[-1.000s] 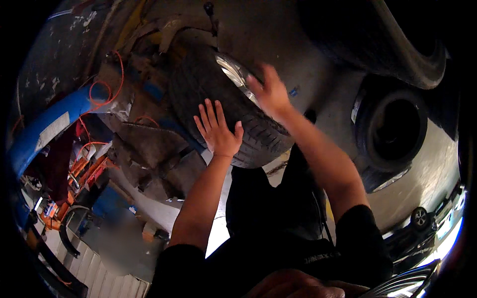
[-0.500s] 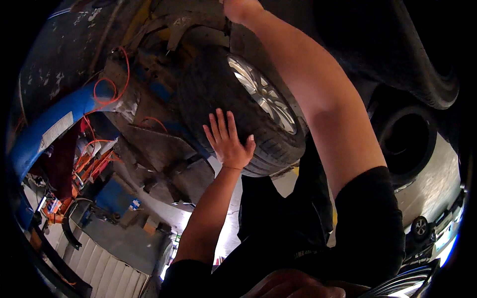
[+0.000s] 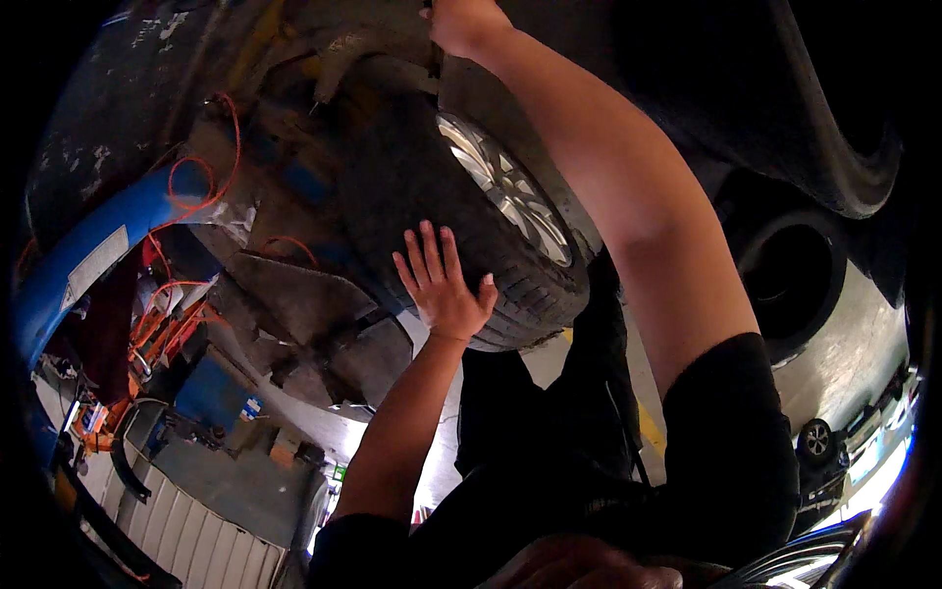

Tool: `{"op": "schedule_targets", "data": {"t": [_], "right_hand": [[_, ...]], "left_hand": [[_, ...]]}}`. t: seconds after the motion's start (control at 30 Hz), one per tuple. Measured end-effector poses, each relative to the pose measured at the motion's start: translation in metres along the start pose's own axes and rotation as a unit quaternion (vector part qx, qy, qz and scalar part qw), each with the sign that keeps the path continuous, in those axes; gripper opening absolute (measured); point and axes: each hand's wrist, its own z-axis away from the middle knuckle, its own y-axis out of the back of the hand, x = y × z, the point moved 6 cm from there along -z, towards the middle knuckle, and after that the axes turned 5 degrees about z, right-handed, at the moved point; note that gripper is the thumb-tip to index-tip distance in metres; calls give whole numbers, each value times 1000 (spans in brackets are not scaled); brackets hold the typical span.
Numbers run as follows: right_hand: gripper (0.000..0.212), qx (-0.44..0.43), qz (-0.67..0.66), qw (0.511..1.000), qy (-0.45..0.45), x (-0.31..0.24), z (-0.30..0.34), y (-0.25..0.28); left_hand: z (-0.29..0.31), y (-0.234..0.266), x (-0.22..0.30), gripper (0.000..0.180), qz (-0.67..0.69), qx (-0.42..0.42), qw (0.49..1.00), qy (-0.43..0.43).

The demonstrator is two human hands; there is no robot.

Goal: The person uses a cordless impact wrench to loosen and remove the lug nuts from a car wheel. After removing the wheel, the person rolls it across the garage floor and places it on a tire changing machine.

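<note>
The big black rubber tyre (image 3: 402, 187) is in the middle, in front of the person's legs, and it leans to one side. It works like a round holder: a shiny silver metal wheel with many spokes (image 3: 510, 191) sits inside it.

The left hand (image 3: 446, 299) lies on the bumpy outside of the tyre. Its grip is spread, with the fingers pointing away and the thumb out to the side. The right hand (image 3: 469, 25) reaches far up to the top edge, past the tyre. Part of it is cut off, so I cannot tell if its grip is open or pinching something.

To the left of the tyre are brown, worn metal plates (image 3: 314, 294). Farther left, a thin orange hose (image 3: 236, 147) loops by a curved blue metal part (image 3: 147, 206) with a pale label on it. Under that is a jumble of orange and red things (image 3: 118, 412). I cannot tell which of them are holders and which are inside. Near them is a flat-sided blue box shape (image 3: 206, 388); what it holds is hidden.

On the right, another black rubber tyre (image 3: 835, 275) has a round hole, too dark to see into.
</note>
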Motion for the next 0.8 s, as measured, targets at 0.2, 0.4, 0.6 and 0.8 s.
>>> {"op": "schedule_targets", "data": {"t": [0.2,0.4,0.6,0.8], "right_hand": [[59,38,-111,993,-22,11,3,-1],[57,79,-94,992,-25,26,-4,-10],[54,49,-124,991,-29,18,10,6],[53,52,-111,991,-50,11,14,9]], "left_hand": [[-1,-2,0,85,-18,-10,1000,-1],[-7,-7,7,84,-2,-1,1000,-16],[-7,-5,5,84,-1,4,1000,-15],[-5,-6,3,84,-15,2,1000,-12]]}}
